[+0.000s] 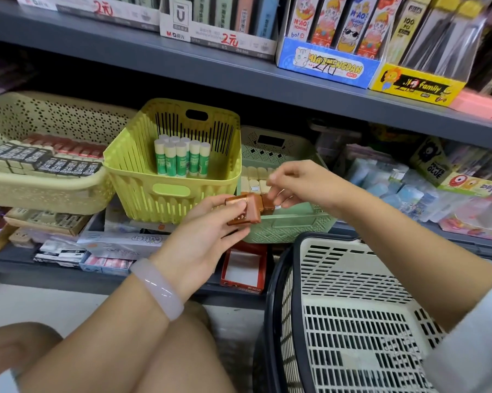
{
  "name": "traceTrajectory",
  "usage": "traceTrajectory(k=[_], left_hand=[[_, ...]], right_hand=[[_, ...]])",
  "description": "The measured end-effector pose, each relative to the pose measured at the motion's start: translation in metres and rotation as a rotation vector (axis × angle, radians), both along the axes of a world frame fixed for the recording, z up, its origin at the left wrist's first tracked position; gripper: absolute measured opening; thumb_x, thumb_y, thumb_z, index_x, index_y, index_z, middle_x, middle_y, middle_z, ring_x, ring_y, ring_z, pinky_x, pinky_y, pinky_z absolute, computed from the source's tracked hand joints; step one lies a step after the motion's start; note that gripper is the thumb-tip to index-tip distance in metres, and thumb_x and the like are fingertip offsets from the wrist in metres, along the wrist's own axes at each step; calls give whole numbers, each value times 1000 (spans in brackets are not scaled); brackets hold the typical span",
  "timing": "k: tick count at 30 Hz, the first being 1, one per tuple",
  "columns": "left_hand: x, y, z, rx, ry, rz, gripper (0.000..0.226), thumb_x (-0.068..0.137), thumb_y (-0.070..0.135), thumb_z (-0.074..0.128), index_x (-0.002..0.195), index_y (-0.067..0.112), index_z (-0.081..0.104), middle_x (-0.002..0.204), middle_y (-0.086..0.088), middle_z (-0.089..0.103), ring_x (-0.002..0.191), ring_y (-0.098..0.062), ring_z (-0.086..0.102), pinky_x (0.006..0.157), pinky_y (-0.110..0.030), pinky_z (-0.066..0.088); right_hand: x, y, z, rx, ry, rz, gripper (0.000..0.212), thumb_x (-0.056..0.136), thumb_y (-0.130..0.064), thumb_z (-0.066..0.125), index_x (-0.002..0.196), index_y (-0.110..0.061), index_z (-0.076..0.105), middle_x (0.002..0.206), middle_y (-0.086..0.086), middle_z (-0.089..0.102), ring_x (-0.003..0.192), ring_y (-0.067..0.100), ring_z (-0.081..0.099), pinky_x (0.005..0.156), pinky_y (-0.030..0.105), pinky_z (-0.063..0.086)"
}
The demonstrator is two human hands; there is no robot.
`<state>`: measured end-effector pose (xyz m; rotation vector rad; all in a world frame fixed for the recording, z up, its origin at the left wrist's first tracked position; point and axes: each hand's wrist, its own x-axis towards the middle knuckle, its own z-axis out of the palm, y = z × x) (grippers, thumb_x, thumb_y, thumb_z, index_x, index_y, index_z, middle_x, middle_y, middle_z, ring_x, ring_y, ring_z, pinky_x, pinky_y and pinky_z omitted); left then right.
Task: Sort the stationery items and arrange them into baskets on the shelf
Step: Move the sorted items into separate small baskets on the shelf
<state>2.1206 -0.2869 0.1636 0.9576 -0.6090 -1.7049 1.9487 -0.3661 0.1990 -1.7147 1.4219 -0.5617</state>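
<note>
- Brown wrapped blocks (pixel 243 212), probably erasers, held in front of the pale green basket (pixel 284 228), just above its near rim.
- Left hand (pixel 202 236) curled round the nearer blocks, thumb pressed on top, fingers underneath.
- Right hand (pixel 296 184) over the green basket, fingertips pinching the far brown block (pixel 267 204); exact contact blurred.
- Inside the green basket: rows of cream-coloured wrapped pieces (pixel 254 177) standing side by side.
- Just left, touching the green basket: yellow-green slotted basket (pixel 142 171) with upright green-and-white glue sticks (pixel 179 158) grouped toward its back.
- Further left: beige perforated basket (pixel 40 191) packed with black-labelled and red-labelled boxes (pixel 49 160).
- Pale bangle (pixel 157 287) on the left wrist.
- Near right, below the shelf edge: black-rimmed cream shopping basket (pixel 352 307).
- Upper shelf (pixel 182 66): display boxes of slim packs, handwritten red price marks on the fronts.
</note>
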Motion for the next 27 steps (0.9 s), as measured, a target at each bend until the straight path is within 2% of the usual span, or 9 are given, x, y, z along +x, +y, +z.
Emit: traceTrajectory(k=[3, 6, 10, 13, 15, 18, 22, 25, 27], left_hand=[[-2, 2, -2, -45, -65, 17, 13, 85, 10, 59, 98, 14, 58, 88, -1, 69, 88, -13, 63, 80, -27, 50], [-4, 3, -3, -78, -70, 32, 16, 86, 12, 59, 102, 14, 57, 84, 3, 71, 90, -12, 64, 86, -26, 48], [-6, 4, -1, -119, -37, 60, 20, 87, 9, 57, 106, 13, 54, 89, 3, 72, 94, -11, 65, 87, -25, 48], [-3, 4, -2, -144, -135, 70, 24, 89, 13, 57, 112, 17, 53, 104, 0, 68, 97, -11, 65, 83, -25, 50], [0, 4, -3, -158, -189, 53, 22, 90, 14, 55, 111, 21, 55, 106, 0, 66, 94, -12, 66, 79, -25, 51], [5, 3, -3, -188, -268, 29, 20, 93, 13, 49, 107, 23, 58, 106, 3, 66, 93, -11, 66, 77, -24, 51], [5, 0, -4, -277, -441, 29, 19, 94, 15, 47, 98, 30, 58, 104, 7, 64, 94, -7, 64, 77, -21, 51], [4, -2, -6, -296, -522, -9, 21, 95, 15, 44, 99, 31, 57, 103, 13, 62, 89, -5, 63, 74, -19, 52], [4, -2, -7, -312, -567, -28, 21, 95, 15, 44, 101, 31, 56, 102, 16, 61, 89, -3, 62, 74, -18, 51]], right_hand=[[2, 20, 11, 66, -41, 157, 20, 91, -27, 55, 86, -11, 66, 78, 0, 70, 72, 10, 65, 65, 19, 53], [7, 32, 15, 138, -100, 212, 17, 83, -29, 64, 87, -12, 63, 80, -1, 70, 75, 9, 66, 69, 20, 53], [12, 33, 13, 174, -190, 158, 10, 82, -16, 67, 84, -12, 59, 74, 0, 71, 72, 10, 67, 69, 20, 55], [7, 23, 15, 123, -180, 34, 7, 84, -15, 66, 82, -13, 59, 74, 1, 70, 70, 12, 67, 65, 21, 56], [-1, 11, 14, 11, -101, -110, 11, 84, -17, 66, 79, -13, 57, 72, 2, 67, 61, 9, 64, 62, 22, 57], [-17, -8, 5, -154, 229, -258, 18, 81, -21, 70, 73, -13, 56, 77, 9, 67, 59, 14, 61, 68, 28, 57], [-21, -22, -12, -76, 595, -210, 32, 81, -32, 68, 83, 1, 68, 89, 18, 71, 74, 23, 65, 83, 37, 53], [-13, -30, -25, -50, 690, -167, 40, 82, -36, 67, 95, 2, 69, 98, 16, 69, 88, 26, 63, 77, 32, 50], [-10, -32, -28, -13, 623, -156, 30, 82, -33, 67, 90, -4, 70, 96, 12, 69, 80, 21, 63, 76, 30, 50]])
